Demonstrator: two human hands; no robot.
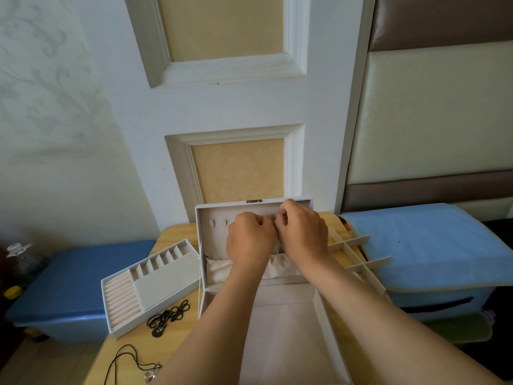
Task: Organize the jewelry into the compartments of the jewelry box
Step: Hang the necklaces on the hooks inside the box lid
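Jewelry box [277,329] open, left hand [249,241] and right hand [304,232] fingers [265,221] pinching a trinket [274,217] (unidentifiable).

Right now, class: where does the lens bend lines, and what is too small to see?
Head view: wide lens bows the door edges; light soft, no glare; the item the left hand and right hand pinch at the jewelry box lid is too small to identify.

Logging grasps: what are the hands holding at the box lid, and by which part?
Cannot tell: left hand and right hand meet with curled fingertips at the lid; anything pinched is hidden.
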